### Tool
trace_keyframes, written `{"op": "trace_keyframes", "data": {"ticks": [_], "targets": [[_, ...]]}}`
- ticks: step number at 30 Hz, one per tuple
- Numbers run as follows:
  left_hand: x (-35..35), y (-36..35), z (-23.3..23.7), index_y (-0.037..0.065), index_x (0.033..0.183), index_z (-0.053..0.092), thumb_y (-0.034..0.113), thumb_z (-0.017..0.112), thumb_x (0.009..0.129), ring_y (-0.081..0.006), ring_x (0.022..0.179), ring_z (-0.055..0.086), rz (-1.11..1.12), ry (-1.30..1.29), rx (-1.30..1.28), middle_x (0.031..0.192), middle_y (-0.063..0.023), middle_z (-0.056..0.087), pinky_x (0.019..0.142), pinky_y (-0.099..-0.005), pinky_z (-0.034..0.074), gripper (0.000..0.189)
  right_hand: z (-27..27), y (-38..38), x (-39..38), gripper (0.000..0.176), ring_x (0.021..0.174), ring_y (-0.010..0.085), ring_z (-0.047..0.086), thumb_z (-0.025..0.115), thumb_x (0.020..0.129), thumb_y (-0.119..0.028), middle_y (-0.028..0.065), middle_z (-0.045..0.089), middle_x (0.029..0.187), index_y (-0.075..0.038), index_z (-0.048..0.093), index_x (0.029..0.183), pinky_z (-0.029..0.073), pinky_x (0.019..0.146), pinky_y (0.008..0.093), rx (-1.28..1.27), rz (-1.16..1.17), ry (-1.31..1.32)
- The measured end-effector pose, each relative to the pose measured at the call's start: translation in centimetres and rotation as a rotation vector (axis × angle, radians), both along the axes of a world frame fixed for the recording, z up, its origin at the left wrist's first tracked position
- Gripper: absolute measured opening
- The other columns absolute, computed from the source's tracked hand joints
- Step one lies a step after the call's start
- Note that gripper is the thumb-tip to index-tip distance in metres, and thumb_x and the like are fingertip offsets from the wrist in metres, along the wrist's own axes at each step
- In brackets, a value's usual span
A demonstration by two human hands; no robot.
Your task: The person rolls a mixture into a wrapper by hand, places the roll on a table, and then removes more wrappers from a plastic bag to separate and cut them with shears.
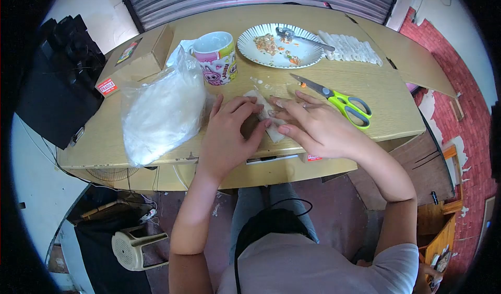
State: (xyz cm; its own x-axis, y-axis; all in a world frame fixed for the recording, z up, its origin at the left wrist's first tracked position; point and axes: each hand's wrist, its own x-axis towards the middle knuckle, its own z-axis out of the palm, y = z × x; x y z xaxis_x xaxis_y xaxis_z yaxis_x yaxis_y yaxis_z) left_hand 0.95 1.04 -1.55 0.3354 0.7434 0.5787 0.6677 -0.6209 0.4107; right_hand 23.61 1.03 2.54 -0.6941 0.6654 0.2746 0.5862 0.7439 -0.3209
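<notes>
A narrow white spring roll wrapper (274, 133), folded into a strip, lies on the table near its front edge. My left hand (225, 135) grips its left side with bent fingers and thumb. From the right, my right hand (321, 127) presses its fingertips and thumb on the same wrapper. Any filling inside is hidden. Behind my right hand lie green-handled scissors (342, 100), blades pointing up and left. A white paper plate (250, 54) holds chopped orange and pale filling and a metal spoon (308, 39). Right of the plate, several finished white rolls (352, 49) lie in a row.
Left of my hands sits a plastic bag of white contents (162, 114), beside a cartoon-printed mug (215, 59). A cardboard box (133, 59) stands behind the bag. Below are a plastic stool (130, 249) and, at lower right, another person's hand (432, 274).
</notes>
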Motion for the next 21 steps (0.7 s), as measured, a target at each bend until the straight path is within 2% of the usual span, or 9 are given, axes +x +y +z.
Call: {"op": "trace_keyframes", "data": {"ticks": [3, 8, 12, 14, 15, 17, 18, 20, 21], "targets": [[0.1, 0.0, 0.0, 0.006, 0.105, 0.070, 0.027, 0.071, 0.088, -0.0310, 0.114, 0.063, 0.003, 0.006, -0.009, 0.116, -0.0113, 0.067, 0.115, -0.0570, 0.033, 0.027, 0.1, 0.1, -0.4, 0.066, 0.119, 0.0472, 0.057, 0.038, 0.106, -0.044, 0.0281, 0.070, 0.101, 0.010, 0.033, 0.144, 0.030, 0.120, 0.0513, -0.036, -0.049, -0.077], [0.1, -0.1, 0.2, 0.007, 0.105, 0.070, 0.027, 0.070, 0.089, -0.0314, 0.113, 0.063, 0.006, -0.007, -0.012, 0.114, -0.0102, 0.067, 0.114, -0.0573, 0.033, 0.026, -1.6, 4.0, -1.6, 0.074, 0.126, 0.0446, 0.053, 0.037, 0.106, -0.048, 0.0321, 0.059, 0.130, 0.011, 0.026, 0.149, 0.023, 0.122, 0.0544, -0.103, -0.011, -0.016], [0.1, -0.1, 0.2, 0.006, 0.104, 0.069, 0.027, 0.070, 0.089, -0.0315, 0.113, 0.063, 0.002, -0.016, -0.025, 0.114, -0.0100, 0.067, 0.114, -0.0575, 0.033, 0.026, -1.6, 3.8, -1.2, 0.076, 0.128, 0.0441, 0.053, 0.038, 0.105, -0.050, 0.0323, 0.055, 0.135, 0.011, 0.026, 0.149, 0.020, 0.123, 0.0558, -0.014, 0.006, -0.078], [0.0, 0.1, -0.2, 0.006, 0.105, 0.069, 0.027, 0.070, 0.089, -0.0316, 0.114, 0.063, 0.000, -0.004, -0.002, 0.114, -0.0103, 0.067, 0.114, -0.0576, 0.033, 0.027, -1.1, 1.7, -0.7, 0.072, 0.123, 0.0423, 0.058, 0.041, 0.104, -0.049, 0.0317, 0.061, 0.127, 0.010, 0.035, 0.146, 0.020, 0.123, 0.0548, 0.200, 0.001, -0.108], [-0.1, 0.0, -0.1, 0.006, 0.105, 0.069, 0.027, 0.070, 0.089, -0.0316, 0.114, 0.063, 0.002, -0.005, -0.002, 0.114, -0.0103, 0.067, 0.114, -0.0576, 0.033, 0.027, -0.6, 0.8, -0.3, 0.072, 0.123, 0.0423, 0.058, 0.041, 0.104, -0.049, 0.0317, 0.061, 0.127, 0.010, 0.035, 0.146, 0.020, 0.123, 0.0548, 0.200, 0.003, -0.109], [0.0, -0.1, 0.0, 0.005, 0.106, 0.069, 0.028, 0.071, 0.089, -0.0316, 0.115, 0.063, -0.012, -0.014, -0.011, 0.116, -0.0107, 0.067, 0.114, -0.0576, 0.033, 0.028, 0.8, -0.6, 0.5, 0.055, 0.107, 0.0393, 0.068, 0.048, 0.103, -0.043, 0.0269, 0.069, 0.112, 0.004, 0.056, 0.130, 0.040, 0.112, 0.0523, 0.164, 0.022, -0.125], [0.0, -0.1, 0.0, 0.005, 0.106, 0.069, 0.028, 0.071, 0.089, -0.0316, 0.115, 0.063, -0.011, -0.016, -0.009, 0.116, -0.0107, 0.067, 0.114, -0.0576, 0.033, 0.028, 1.5, -0.5, 0.6, 0.055, 0.107, 0.0393, 0.068, 0.048, 0.103, -0.043, 0.0269, 0.069, 0.112, 0.004, 0.056, 0.130, 0.040, 0.112, 0.0523, 0.166, 0.024, -0.127], [0.1, -0.1, 0.0, 0.005, 0.106, 0.070, 0.028, 0.071, 0.089, -0.0318, 0.115, 0.063, 0.004, -0.022, -0.011, 0.117, -0.0112, 0.067, 0.114, -0.0580, 0.033, 0.029, 2.8, 0.3, 0.8, 0.039, 0.090, 0.0364, 0.071, 0.055, 0.101, -0.037, 0.0210, 0.073, 0.097, -0.001, 0.067, 0.111, 0.053, 0.089, 0.0465, 0.070, -0.040, 0.027], [0.0, -0.1, 0.0, 0.005, 0.106, 0.070, 0.028, 0.071, 0.089, -0.0318, 0.115, 0.063, 0.004, -0.022, -0.010, 0.117, -0.0112, 0.067, 0.114, -0.0580, 0.033, 0.029, 3.1, 1.6, 0.3, 0.035, 0.088, 0.0354, 0.071, 0.057, 0.100, -0.034, 0.0201, 0.072, 0.096, -0.001, 0.068, 0.106, 0.054, 0.081, 0.0447, 0.036, -0.064, 0.171]]}}
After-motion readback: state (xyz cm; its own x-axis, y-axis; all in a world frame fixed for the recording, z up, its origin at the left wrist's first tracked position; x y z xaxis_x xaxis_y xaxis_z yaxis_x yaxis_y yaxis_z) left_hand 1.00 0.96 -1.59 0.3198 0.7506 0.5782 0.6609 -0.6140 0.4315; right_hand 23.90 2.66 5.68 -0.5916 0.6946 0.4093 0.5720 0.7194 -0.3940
